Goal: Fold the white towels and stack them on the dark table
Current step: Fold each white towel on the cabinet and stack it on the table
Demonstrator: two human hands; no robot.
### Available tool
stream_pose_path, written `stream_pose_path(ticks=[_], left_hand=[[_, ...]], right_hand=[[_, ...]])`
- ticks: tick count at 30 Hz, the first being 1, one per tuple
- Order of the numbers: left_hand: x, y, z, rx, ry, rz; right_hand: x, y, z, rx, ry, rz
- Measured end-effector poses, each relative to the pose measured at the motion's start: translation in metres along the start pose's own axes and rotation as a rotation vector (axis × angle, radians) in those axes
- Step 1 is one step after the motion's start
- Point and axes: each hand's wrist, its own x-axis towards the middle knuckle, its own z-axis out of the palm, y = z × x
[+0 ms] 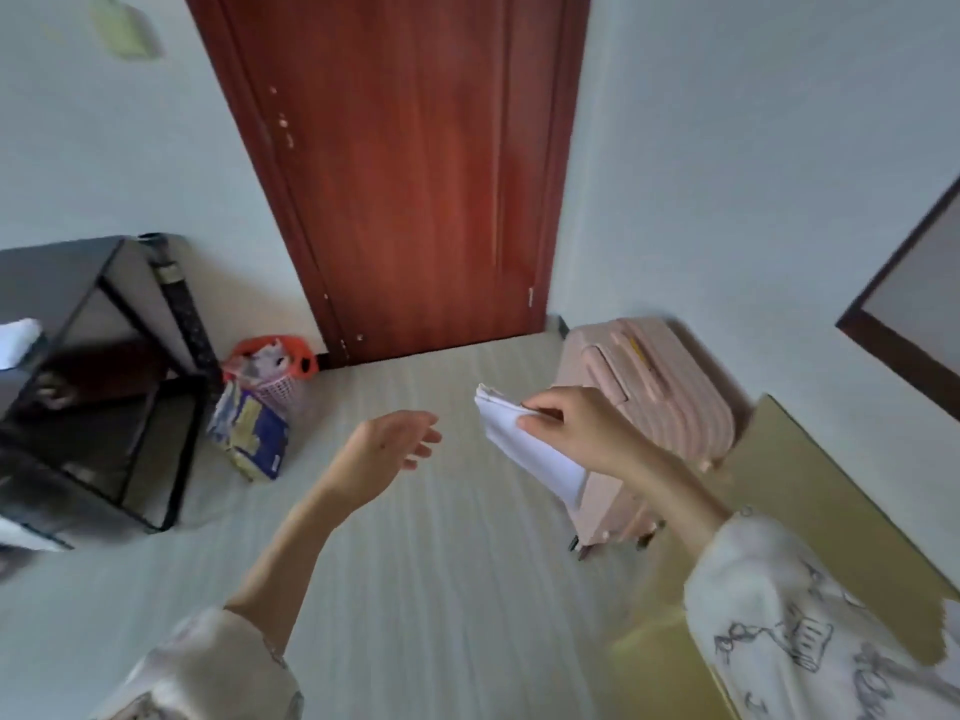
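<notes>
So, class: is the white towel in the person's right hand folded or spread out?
Folded: the white towel shows stacked layered edges, pinched as a compact bundle by the right hand.

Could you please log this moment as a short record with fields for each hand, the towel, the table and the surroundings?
right hand: pinches a folded white towel, held in the air
left hand: fingers relaxed, holds nothing, beside the towel, apart from it
table: dark, far left; something white at its edge, too cropped to identify
behind towel: pink suitcase upright on the floor
other: red-brown door, basket by the table
</notes>
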Motion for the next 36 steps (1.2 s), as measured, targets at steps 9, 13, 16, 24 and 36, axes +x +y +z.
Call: stream_pose_path(ticks=[9, 13, 16, 24, 36], left_hand=[[-0.135, -0.098, -0.262, 0.005, 0.445, -0.091], [-0.186, -0.132, -0.349, 0.029, 0.571, -0.152], [-0.204, -0.154, -0.401, 0.008, 0.646, -0.172], [-0.168, -0.212, -0.508, -0.017, 0.679, -0.23], [-0.031, -0.266, -0.699, 0.061, 0.501, -0.273]], right_hand=[[0.099, -0.257, 0.151, 0.064, -0.141, -0.295], [0.128, -0.338, 0.209, 0.077, -0.2, -0.362], [0.155, -0.386, 0.241, 0.064, -0.251, -0.402], [0.262, -0.467, 0.321, 0.038, -0.354, -0.485], [0.445, -0.568, 0.419, 0.094, -0.56, -0.528]])
